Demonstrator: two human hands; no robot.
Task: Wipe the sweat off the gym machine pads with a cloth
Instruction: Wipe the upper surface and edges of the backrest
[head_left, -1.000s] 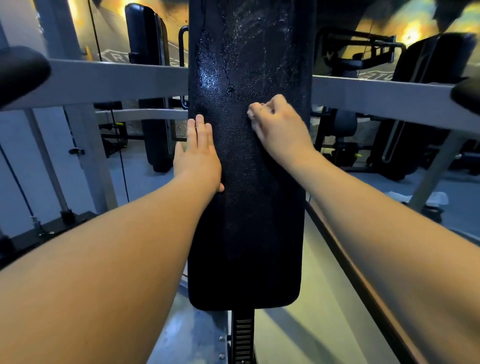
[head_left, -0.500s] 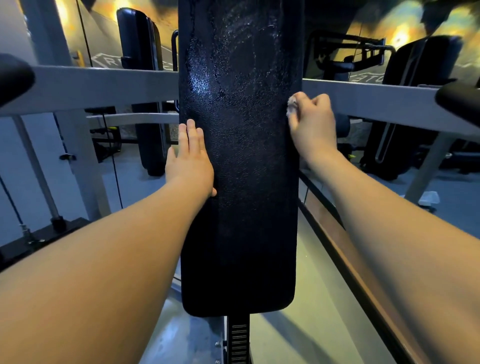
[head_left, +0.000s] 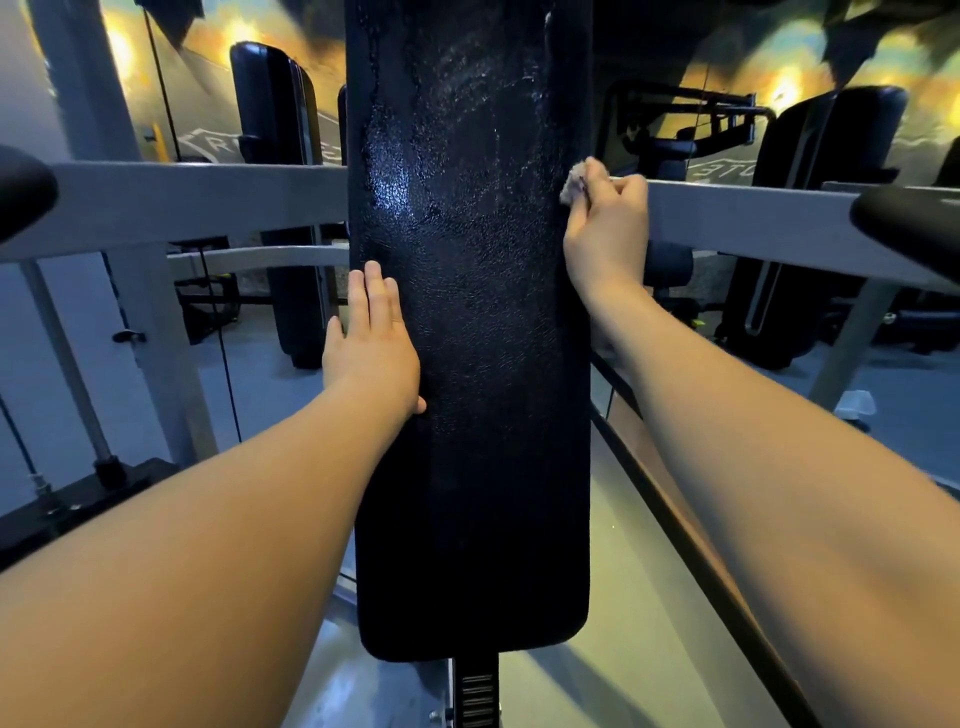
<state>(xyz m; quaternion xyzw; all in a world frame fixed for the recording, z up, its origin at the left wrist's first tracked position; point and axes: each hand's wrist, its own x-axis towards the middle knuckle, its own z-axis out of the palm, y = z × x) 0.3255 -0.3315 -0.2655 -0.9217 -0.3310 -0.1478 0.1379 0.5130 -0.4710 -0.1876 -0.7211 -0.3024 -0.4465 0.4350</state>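
A long black upright pad fills the middle of the head view, with a shiny wet patch in its upper half. My left hand lies flat against the pad's left edge, fingers straight and pointing up. My right hand is at the pad's right edge, fingers curled round a small pale cloth, of which only a bunched tip shows above the fingers.
Grey machine bars run left and right behind the pad, each ending in a black grip. Other black padded machines stand behind. A toothed adjustment post drops below the pad. A brown rail runs at lower right.
My right hand with the cloth slid from the pad's face rightward to its right edge. My left hand kept its place on the left edge.
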